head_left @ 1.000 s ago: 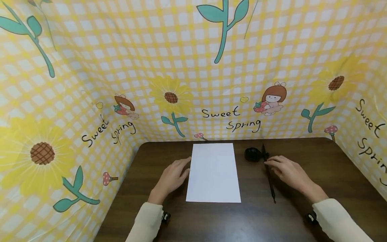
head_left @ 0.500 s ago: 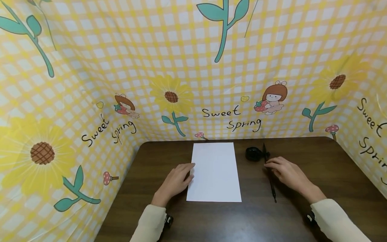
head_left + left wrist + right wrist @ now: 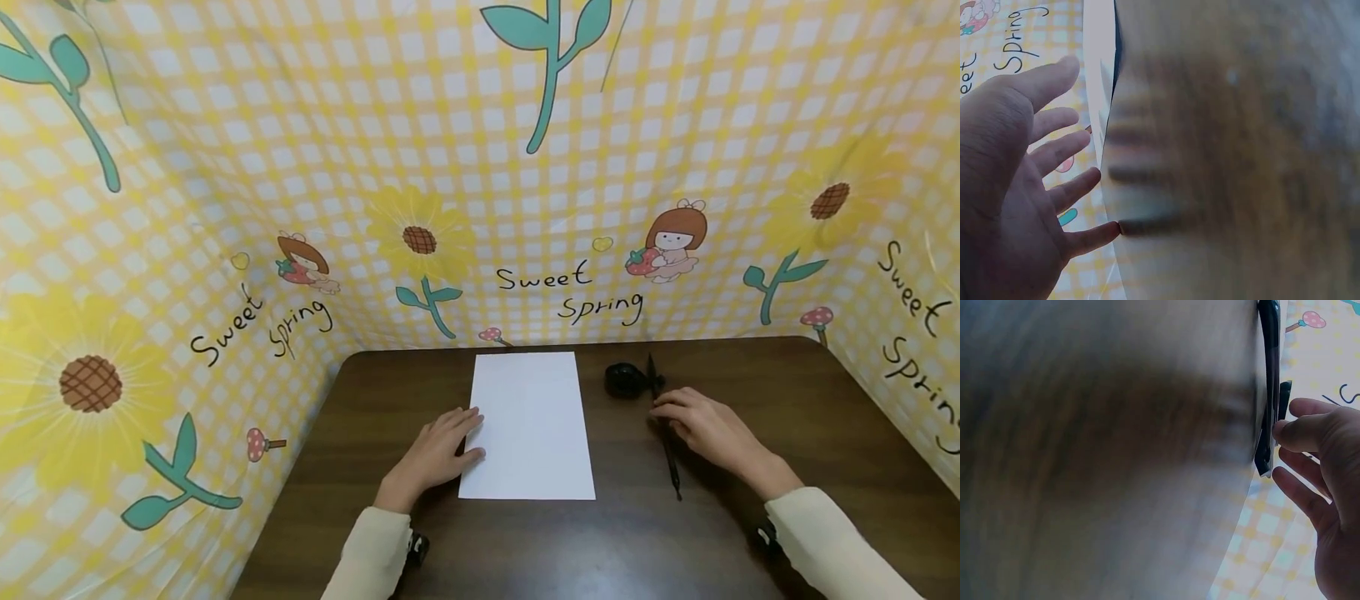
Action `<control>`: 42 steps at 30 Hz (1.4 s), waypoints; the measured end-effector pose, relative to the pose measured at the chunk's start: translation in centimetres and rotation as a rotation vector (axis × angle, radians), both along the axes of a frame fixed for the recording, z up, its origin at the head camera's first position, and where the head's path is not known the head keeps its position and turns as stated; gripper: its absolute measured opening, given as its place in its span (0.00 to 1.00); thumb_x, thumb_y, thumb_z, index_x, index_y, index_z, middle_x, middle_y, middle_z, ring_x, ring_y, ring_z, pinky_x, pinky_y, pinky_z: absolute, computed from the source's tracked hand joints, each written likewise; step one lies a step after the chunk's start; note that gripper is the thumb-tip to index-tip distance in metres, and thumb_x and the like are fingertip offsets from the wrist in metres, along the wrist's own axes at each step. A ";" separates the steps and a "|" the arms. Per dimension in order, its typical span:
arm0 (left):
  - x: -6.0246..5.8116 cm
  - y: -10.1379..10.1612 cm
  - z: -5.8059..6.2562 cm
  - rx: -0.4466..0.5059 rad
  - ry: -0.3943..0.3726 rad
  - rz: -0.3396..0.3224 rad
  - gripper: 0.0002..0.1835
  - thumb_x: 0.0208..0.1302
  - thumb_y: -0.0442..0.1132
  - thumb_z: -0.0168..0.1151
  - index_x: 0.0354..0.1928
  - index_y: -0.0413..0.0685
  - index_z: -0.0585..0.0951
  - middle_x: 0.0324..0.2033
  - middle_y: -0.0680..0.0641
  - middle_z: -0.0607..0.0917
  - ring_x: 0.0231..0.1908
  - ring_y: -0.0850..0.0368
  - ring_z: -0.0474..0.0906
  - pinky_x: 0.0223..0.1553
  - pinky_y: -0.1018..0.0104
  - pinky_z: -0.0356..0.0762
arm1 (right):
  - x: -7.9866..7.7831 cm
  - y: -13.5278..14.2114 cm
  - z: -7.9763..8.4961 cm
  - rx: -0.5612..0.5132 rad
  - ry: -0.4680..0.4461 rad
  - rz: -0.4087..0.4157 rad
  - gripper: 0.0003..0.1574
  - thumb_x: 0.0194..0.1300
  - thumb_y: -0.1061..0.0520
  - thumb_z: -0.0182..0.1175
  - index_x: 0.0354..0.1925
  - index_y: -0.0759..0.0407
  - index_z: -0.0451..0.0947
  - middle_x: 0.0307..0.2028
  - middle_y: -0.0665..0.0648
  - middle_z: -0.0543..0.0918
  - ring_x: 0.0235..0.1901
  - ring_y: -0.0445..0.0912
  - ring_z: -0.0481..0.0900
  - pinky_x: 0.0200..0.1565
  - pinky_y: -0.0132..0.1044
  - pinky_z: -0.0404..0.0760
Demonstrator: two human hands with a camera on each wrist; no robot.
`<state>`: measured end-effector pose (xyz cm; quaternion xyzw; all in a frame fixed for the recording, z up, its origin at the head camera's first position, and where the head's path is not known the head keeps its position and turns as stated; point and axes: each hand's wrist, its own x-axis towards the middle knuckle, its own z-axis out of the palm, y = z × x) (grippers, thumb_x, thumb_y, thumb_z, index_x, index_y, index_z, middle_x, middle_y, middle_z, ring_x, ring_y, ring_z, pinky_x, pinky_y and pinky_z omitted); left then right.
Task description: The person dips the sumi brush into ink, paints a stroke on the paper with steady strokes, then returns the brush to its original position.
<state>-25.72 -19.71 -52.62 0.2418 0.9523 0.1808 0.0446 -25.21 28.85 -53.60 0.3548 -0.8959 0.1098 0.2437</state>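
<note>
A blank white sheet of paper [image 3: 528, 425] lies upright in the middle of the table. My left hand [image 3: 435, 454] rests on its left edge, fingers spread and fairly straight, index fingertip and thumb over the paper. To the right lies a thin dark writing brush [image 3: 670, 458], pointed end away from me, beside a small round black object [image 3: 624, 380] that looks like an ink dish. My right hand [image 3: 708, 425] pinches the brush's shaft near its upper part; in the right wrist view the thumb [image 3: 1294, 432] meets the black shaft [image 3: 1270, 362].
The dark brown wooden table [image 3: 405, 375] has rounded far corners. A yellow-and-white checked cloth [image 3: 360, 125] with flowers and lettering rises behind it and on both sides. Both sleeves are light, with a small dark camera at each wrist.
My left hand has slid slightly right and down, from beside the paper onto its left edge. The right hand stays at the brush, which has not visibly moved on the table.
</note>
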 end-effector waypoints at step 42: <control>-0.3 0.1 0.3 -0.061 -0.051 -0.002 0.33 0.73 0.54 0.68 0.75 0.52 0.77 0.81 0.49 0.68 0.82 0.39 0.59 0.74 0.26 0.60 | -1.4 -0.5 -0.1 0.097 0.061 0.102 0.20 0.51 0.74 0.79 0.38 0.53 0.91 0.44 0.54 0.89 0.46 0.49 0.86 0.40 0.41 0.89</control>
